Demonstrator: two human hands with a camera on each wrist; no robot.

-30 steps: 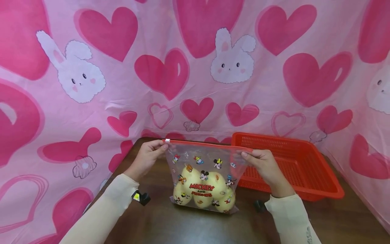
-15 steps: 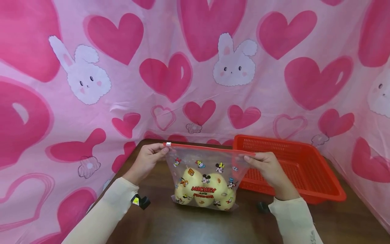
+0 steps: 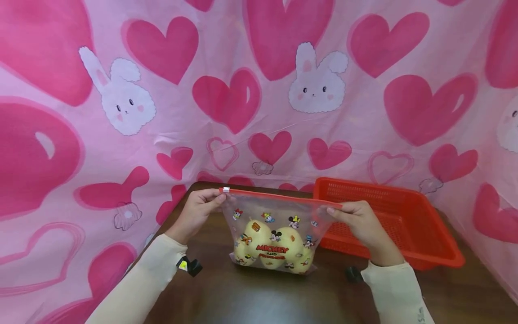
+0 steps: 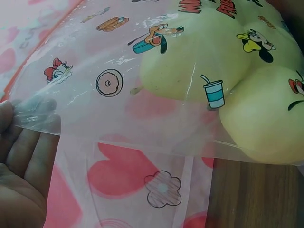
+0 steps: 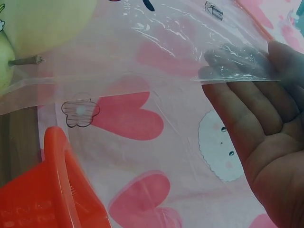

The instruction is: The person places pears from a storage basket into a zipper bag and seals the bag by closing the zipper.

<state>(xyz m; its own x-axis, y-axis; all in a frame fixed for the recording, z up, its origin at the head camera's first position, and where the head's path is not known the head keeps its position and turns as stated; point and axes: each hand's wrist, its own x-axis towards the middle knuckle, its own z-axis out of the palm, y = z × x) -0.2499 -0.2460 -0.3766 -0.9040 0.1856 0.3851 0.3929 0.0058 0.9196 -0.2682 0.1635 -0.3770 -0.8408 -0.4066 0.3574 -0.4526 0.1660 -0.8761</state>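
Observation:
A clear zip bag (image 3: 243, 211) with cartoon prints and a red slider strip hangs stretched between both hands. My left hand (image 3: 199, 211) pinches its upper left corner, right by the white slider (image 3: 226, 190). The upper right corner is pinched between thumb and fingers of my right hand (image 3: 361, 221). Several pale yellow pears (image 3: 290, 238) lie bunched at the bottom of the bag, low over the table. In the left wrist view, fingers (image 4: 28, 147) show behind the plastic; a pear stem (image 5: 26, 61) shows in the right wrist view.
A red plastic basket (image 3: 439, 234) with perforated walls stands at the right, partly behind the bag and my right hand. The brown wooden table (image 3: 226, 297) runs back to a pink curtain (image 3: 267, 112) printed with hearts and rabbits.
The view shifts slightly, so the bag, hands and basket appear a little farther right. Both hands keep their pinch on the bag's top corners.

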